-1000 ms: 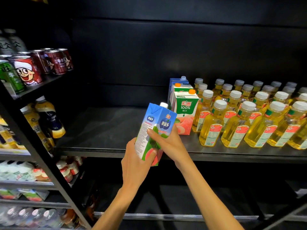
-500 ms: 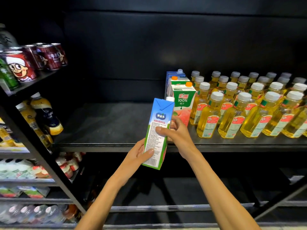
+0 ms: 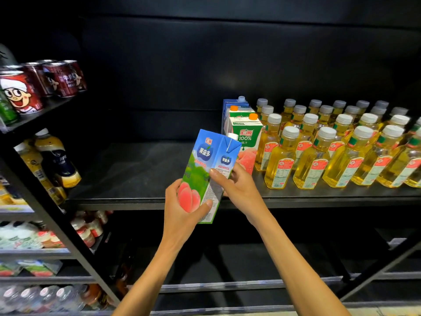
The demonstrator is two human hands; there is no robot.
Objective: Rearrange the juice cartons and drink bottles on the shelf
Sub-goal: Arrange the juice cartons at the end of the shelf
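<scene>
Head view: a person's two bare hands hold one carton in front of a dark shelf (image 3: 136,174).
Far left: red cans (image 3: 22,94) stand on a higher side shelf, with dark-and-yellow bottles (image 3: 57,160) on the level below them.
Left hand: the left hand (image 3: 182,215) cups the carton's lower part, its thumb lying across the side panel near the bottom.
Held carton: the blue carton (image 3: 209,169), with a peach picture on its front, is tilted, top leaning right. It is off the shelf, and its base hangs below the near edge.
Right hand: the right hand (image 3: 237,190) grips the carton at mid-height, thumb on the side panel and fingers curled round the far side.
Standing cartons: two green-and-white cartons (image 3: 247,137) with orange caps stand one behind the other on the shelf, just right of the held one. A second blue carton (image 3: 232,106) stands farther back.
Right: yellow bottles (image 3: 319,156) with white caps stand in rows beside those cartons.
</scene>
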